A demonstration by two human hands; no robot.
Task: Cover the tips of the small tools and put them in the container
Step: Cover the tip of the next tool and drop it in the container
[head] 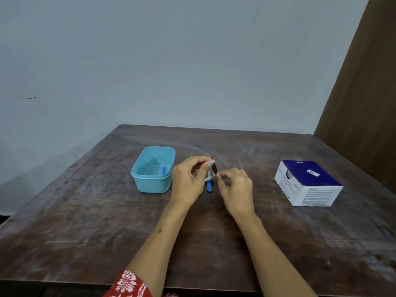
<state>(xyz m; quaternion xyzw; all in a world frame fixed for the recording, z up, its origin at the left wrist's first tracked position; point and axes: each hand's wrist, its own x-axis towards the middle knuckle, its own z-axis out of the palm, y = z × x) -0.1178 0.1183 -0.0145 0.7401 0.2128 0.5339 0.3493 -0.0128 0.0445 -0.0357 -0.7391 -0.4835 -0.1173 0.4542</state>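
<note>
Left hand (188, 179) and right hand (234, 186) pinched shut on a slim dark tool (214, 168) above the scuffed wooden table (85, 221), rounded turquoise plastic container (153, 170) just left — one blue tool (163, 169) inside, glossy cardboard box (308, 183) far right.

Container (152, 181) pale turquoise; box (308, 183) navy over white; sleeve (128, 284) — red with white print; table (85, 232) dark brown.

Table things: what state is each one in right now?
Blue tub: open, no lid, one small blue tool inside.
Dark tool: held off the table by both hands.
Left hand: pinching its top end.
Right hand: pinching its lower end.
White box: closed, untouched.
</note>
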